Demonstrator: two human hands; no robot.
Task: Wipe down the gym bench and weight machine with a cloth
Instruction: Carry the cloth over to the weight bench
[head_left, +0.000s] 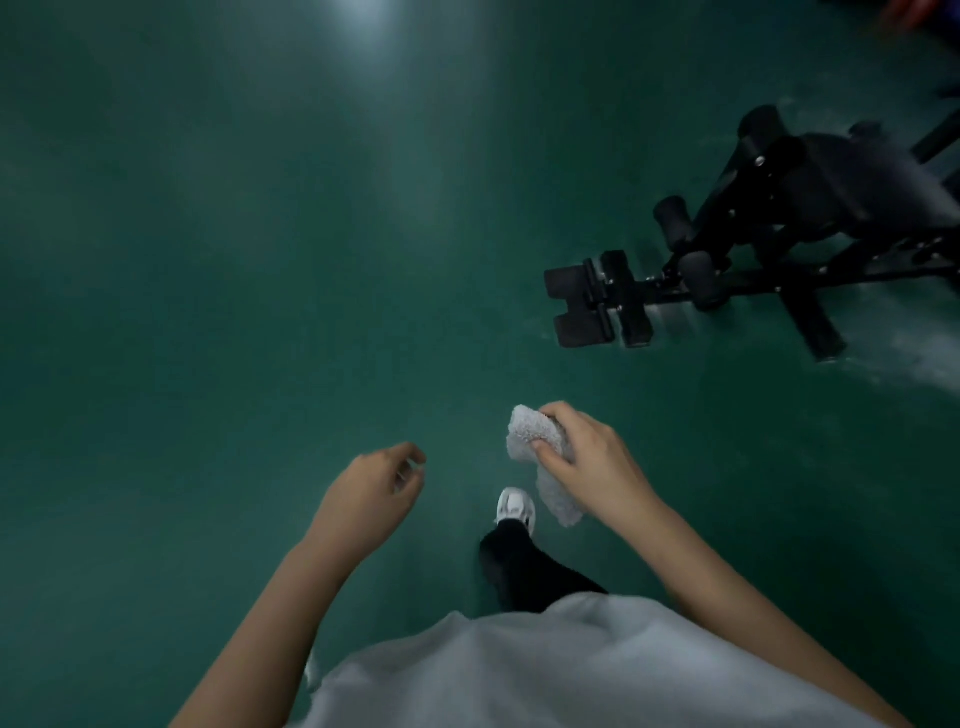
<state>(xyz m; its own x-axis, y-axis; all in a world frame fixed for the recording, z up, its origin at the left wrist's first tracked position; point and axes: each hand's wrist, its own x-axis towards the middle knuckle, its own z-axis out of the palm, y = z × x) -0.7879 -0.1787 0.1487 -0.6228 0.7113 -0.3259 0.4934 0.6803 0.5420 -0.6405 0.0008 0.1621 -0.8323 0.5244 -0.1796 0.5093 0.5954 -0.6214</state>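
Nearest the lens, head view: white shirt (545, 670) fills the bottom edge of the frame, with both bare forearms reaching forward from it. Left hand (371, 491) hangs in the air over the floor, fingers loosely curled, holding nothing and touching nothing. Right hand (587, 462) grips a white terry cloth (530, 434); thumb and fingers are curled round its bunched middle, one end standing up above the knuckles and the other end drooping below the palm. The cloth is in the air, well apart from the equipment and in contact with nothing but the hand. Below and between the two hands, one white shoe (514, 506) is planted on the floor, with a black trouser leg (524, 571) above it. Green floor (260, 260) covers most of the frame, with a pale light reflection (363, 15) at the top edge. Black gym bench (831, 192) stands at the right of the frame, ahead of the right hand; its padded seat runs out past the right edge. Black foam rollers (672, 221) project from its near end, and its black steel frame (753, 280) lies low along the floor, ending in a crossbar with dark pads. Pale scuffing marks the floor beside the bench. Blurred coloured shapes in the top right corner cannot be identified
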